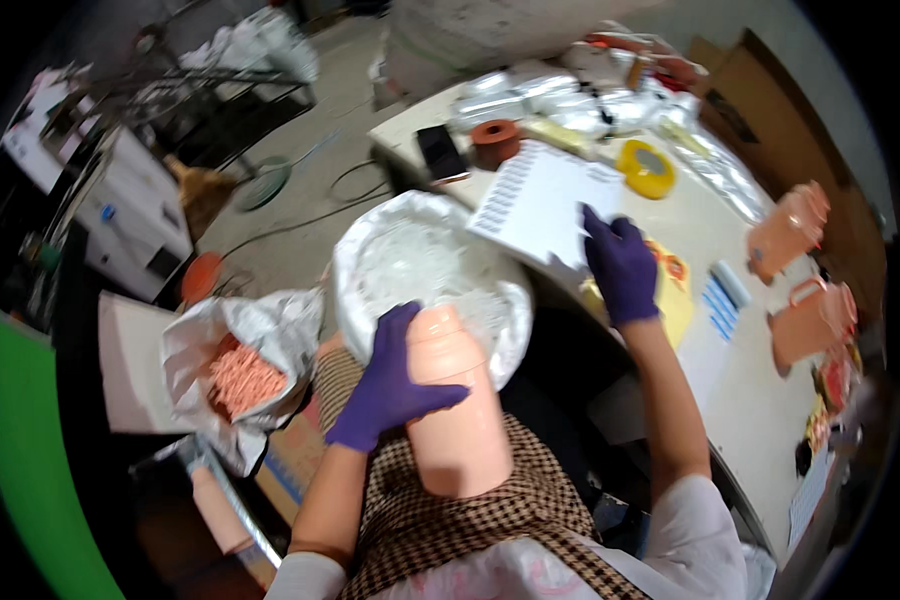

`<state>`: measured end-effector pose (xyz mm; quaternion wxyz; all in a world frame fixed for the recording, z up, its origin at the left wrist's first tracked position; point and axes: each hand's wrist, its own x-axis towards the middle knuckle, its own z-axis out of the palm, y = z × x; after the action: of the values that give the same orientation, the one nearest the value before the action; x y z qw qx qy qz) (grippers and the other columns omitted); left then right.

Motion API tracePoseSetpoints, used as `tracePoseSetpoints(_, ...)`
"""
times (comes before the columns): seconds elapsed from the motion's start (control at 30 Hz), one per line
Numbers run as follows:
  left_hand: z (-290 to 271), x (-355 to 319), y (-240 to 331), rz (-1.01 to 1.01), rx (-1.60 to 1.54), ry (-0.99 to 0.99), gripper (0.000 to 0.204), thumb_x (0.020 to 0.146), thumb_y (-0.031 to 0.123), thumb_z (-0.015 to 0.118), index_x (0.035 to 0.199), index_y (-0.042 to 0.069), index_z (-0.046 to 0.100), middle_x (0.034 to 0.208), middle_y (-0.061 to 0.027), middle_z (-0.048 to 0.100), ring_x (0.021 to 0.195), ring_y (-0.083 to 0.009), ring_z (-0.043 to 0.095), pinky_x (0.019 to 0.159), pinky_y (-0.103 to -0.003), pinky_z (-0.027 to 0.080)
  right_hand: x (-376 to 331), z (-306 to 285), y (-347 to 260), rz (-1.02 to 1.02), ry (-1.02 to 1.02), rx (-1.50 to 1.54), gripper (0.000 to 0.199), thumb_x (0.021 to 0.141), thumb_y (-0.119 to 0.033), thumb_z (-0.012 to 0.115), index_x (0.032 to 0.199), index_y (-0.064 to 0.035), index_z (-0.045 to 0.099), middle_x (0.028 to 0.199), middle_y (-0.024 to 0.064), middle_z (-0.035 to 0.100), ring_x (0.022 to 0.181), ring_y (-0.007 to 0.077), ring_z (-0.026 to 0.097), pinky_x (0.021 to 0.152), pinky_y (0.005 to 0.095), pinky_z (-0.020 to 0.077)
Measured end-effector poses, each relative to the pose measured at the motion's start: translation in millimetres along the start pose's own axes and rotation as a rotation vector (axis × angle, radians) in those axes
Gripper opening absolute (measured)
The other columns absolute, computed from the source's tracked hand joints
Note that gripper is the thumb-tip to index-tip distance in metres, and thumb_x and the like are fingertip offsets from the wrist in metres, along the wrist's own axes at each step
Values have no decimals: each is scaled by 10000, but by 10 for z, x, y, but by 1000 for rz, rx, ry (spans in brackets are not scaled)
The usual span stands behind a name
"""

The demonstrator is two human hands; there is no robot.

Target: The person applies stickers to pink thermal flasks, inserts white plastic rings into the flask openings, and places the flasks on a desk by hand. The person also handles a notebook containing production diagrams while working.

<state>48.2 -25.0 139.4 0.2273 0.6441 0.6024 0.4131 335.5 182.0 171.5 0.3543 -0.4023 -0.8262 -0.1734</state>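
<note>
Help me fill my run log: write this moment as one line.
Left hand: holding pink bottle | Right hand: near white paper, grip unclear | Open white bag: beyond bottle | Pink containers: on table

Smooth glossy peach plastic bottle-shaped container (460,430), matt purple rubbery gloves (625,275), checked brown-and-black cloth apron (542,475), crinkled white plastic round-mouthed bag (346,250), matt white paper sheets (540,195), matt brown cardboard panel (795,110)

Your L hand (382,388) & R hand (622,268) each wear a plain purple glove (625,292), thin, snug, ending abt. the wrist. Forearms bare, then white short sleeves (692,530) nr. the elbows. Your torso's in tan-&-blk checked cloth (540,480), apron-like, w/ a white chest section (505,572), pink print, details blurred.
</note>
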Motion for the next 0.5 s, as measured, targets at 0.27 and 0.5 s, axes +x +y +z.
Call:
tracePoseSetpoints(0.27,-477,-162,525,168,-505,152,691,536,254,962,1061,98,540,1104,-85,538,1121,-262,528,990,-418,443,-414,302,-834,227,-834,1648,744,947,-369,695,1534,-60,360,1480,162,459,1372,280,448,1136,411,364)
tracePoseSetpoints(0.5,1,-30,966,306,-828,136,507,681,98,878,1065,46,551,1158,-166,593,1172,-315,580,1042,-576,489,-1048,-504,-688,572,-493,2031,315,888,-174,736,1152,-20,661,1163,49,667,1091,150,619,996,331,488)
